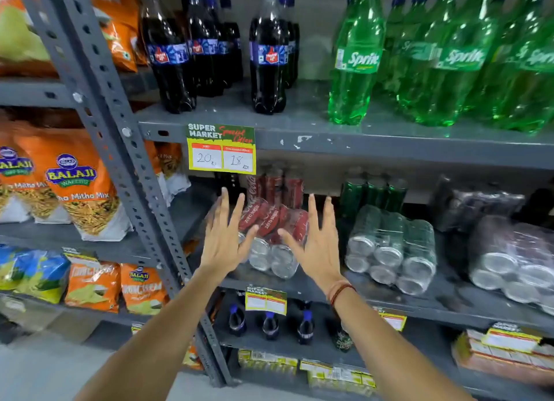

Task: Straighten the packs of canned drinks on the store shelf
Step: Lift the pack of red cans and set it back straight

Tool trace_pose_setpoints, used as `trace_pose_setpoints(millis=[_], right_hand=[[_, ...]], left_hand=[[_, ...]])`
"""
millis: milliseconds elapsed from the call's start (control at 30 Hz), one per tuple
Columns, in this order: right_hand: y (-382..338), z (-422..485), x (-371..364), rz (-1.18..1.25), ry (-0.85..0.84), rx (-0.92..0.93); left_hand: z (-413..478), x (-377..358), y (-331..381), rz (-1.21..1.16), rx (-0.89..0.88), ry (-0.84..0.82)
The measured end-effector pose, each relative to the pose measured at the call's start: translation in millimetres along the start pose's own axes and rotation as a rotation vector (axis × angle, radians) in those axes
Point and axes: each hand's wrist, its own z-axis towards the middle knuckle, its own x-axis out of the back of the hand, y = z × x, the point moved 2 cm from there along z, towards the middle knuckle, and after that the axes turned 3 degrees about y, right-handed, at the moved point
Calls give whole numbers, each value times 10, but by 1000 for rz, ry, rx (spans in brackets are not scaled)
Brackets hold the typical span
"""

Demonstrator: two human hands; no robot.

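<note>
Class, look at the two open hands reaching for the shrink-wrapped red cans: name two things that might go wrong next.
1. The red can pack lies tilted on its side near the shelf edge; a push from the left hand or right hand might slide it off.
2. Shifting it rightward might knock the green can pack beside it.

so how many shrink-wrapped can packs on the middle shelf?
3 clear: red pack between the hands, green pack right of it, dark pack at far right. Loose-looking cans behind may be further packs.
</note>
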Motion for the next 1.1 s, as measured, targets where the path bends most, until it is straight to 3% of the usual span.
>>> trace_pose_setpoints(millis=[133, 267, 367, 700, 967, 1100], right_hand=[[115, 252, -327, 333, -401, -342], [266, 395, -560, 433, -563, -476], [348, 434, -643, 464, -593, -496], [304, 331, -634, 571, -472, -408], [323, 153, -572, 279, -389, -60], [429, 50, -641, 190, -339, 43]], left_hand=[[396, -243, -241, -78, 156, -307], [643, -524, -369, -213, 274, -608], [674, -684, -383, -311, 307, -676], [547, -653, -342, -183, 232, -533], [52, -627, -230, -252, 171, -26], [-135, -738, -181, -306, 157, 32]])
